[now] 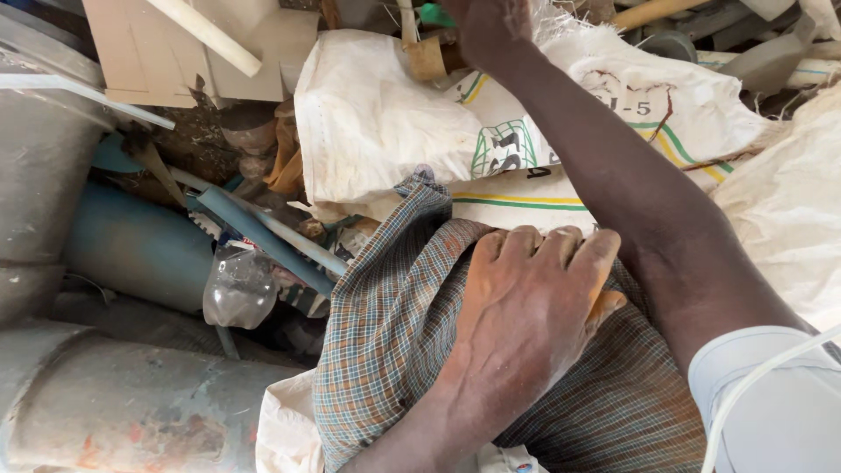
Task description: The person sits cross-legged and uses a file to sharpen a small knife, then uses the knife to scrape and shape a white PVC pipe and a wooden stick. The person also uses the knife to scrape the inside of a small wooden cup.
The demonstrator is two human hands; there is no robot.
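- Head view: your left hand (526, 307) lies flat, fingers together and relaxed, pressing on a checked cloth (394, 324) at 6 o'clock; it grips nothing.
- Your right hand (491, 26) reaches to 12 o'clock, at the mouth of a white woven sack (385, 123) with green and yellow stripes; the frame edge cuts it off, so you cannot tell whether it is clenched.
- What the sack contains is hidden.
- At 9 o'clock a crumpled clear plastic bottle (238, 289) lies beside a blue-grey bar (263, 236), among grey pipes (131, 403).
- Cardboard (149, 52) and a pale stick (210, 35) crowd 11 o'clock.
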